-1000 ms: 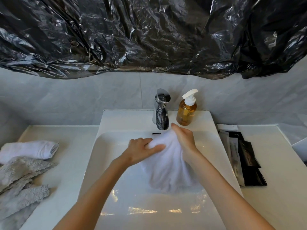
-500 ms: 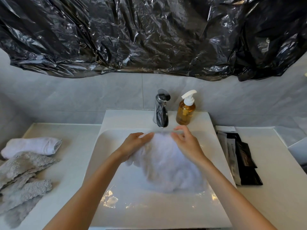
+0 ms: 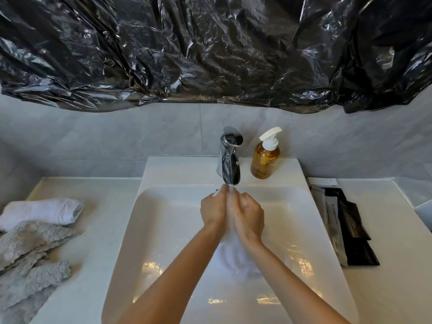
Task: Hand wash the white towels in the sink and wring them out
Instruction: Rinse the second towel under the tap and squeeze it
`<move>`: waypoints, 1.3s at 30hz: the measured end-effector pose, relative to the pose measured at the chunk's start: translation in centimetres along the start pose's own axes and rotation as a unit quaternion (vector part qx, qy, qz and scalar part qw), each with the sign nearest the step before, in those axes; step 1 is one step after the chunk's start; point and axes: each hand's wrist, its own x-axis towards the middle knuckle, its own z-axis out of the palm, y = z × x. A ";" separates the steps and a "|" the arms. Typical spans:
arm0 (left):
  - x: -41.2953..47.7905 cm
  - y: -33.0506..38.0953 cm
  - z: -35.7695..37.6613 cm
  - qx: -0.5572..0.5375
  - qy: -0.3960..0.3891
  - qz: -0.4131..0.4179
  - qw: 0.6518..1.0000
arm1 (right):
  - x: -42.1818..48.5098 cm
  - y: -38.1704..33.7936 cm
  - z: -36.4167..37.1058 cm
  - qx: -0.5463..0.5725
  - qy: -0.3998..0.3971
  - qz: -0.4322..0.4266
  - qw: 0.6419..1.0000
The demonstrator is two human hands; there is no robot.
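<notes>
White towel point(image 3: 236, 256), spread wide half a second ago, is now bunched between left hand point(image 3: 214, 210) and right hand point(image 3: 249, 216), both clenched around it under the faucet point(image 3: 229, 157), over the sink point(image 3: 163, 230).

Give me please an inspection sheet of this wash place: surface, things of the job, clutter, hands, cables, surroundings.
Surface: white counter around a white sink; the basin looks wet, with light glints.
Job's things: one white towel bunched in the hands under the faucet; a rolled white towel on the counter at left.
Clutter: grey cloths at left; amber soap pump bottle beside the faucet; black and white sachets at right.
Hands: left hand and right hand both grip the towel, pressed together.
Cables: nothing seen.
Surroundings: grey tiled wall; black plastic sheet hung above.
</notes>
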 end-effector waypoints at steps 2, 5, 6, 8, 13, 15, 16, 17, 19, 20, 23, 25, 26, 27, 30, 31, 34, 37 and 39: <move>0.0 -0.3 0.0 -0.024 0.023 -0.008 0.999 | 0.8 -0.2 0.6 -0.040 0.015 -0.026 0.999; 0.3 -0.3 0.1 0.006 0.058 0.015 0.998 | 1.5 -0.1 1.3 -0.057 0.012 -0.020 0.998; 0.3 -0.2 0.0 0.028 0.065 0.032 0.997 | 1.9 0.0 1.4 -0.046 0.002 -0.002 0.999; 0.2 -0.2 -0.1 0.067 0.070 0.073 0.993 | 2.8 0.0 1.4 -0.025 -0.034 0.060 0.997; 0.8 -0.3 -2.2 0.199 -0.066 0.150 0.966 | 4.9 0.1 0.2 0.047 -0.135 0.189 0.971; 1.2 -0.7 -3.9 0.215 -0.162 0.145 0.952 | 5.6 -0.2 -0.8 0.054 -0.119 0.177 0.976; 1.1 -1.1 -4.7 0.196 -0.210 0.130 0.949 | 5.7 -0.5 -1.4 0.066 -0.111 0.178 0.976; 1.2 -1.6 -5.2 0.179 -0.245 0.118 0.945 | 5.9 -0.9 -2.0 0.075 -0.107 0.185 0.974; 1.0 -2.5 -5.8 0.158 -0.266 0.125 0.943 | 6.2 -1.3 -3.3 0.094 -0.115 0.192 0.970; 0.9 -2.7 -5.8 0.139 -0.263 0.133 0.945 | 6.1 -1.7 -3.8 0.105 -0.127 0.189 0.968; 0.3 -2.2 -6.0 0.052 -0.243 0.129 0.960 | 5.1 -2.3 -5.2 0.107 -0.157 0.135 0.972; -0.1 -1.3 -6.4 0.037 -0.221 0.136 0.965 | 4.3 -2.4 -6.2 0.070 -0.160 0.068 0.982; -0.3 -0.8 -6.7 0.038 -0.211 0.141 0.967 | 3.7 -2.7 -6.7 0.031 -0.159 0.033 0.986; -0.5 -0.4 -7.1 0.030 -0.197 0.138 0.970 | 3.5 -2.6 -7.2 -0.017 -0.158 0.000 0.987; -1.1 0.4 -7.9 -0.003 -0.154 0.133 0.979 | 2.5 -2.7 -8.2 -0.112 -0.167 -0.062 0.978; -1.4 0.5 -8.2 -0.013 -0.143 0.133 0.981 | 2.4 -2.6 -8.3 -0.128 -0.170 -0.075 0.974; -1.3 0.4 -8.7 -0.036 -0.108 0.142 0.983 | 2.1 -2.4 -8.2 -0.133 -0.179 -0.108 0.969; -0.1 -0.4 -8.9 0.096 -0.046 0.195 0.975 | 2.4 -1.6 -7.7 -0.135 -0.259 -0.118 0.949; 1.1 -0.9 -9.0 0.238 -0.019 0.232 0.943 | 2.4 -0.9 -7.3 -0.133 -0.306 -0.107 0.937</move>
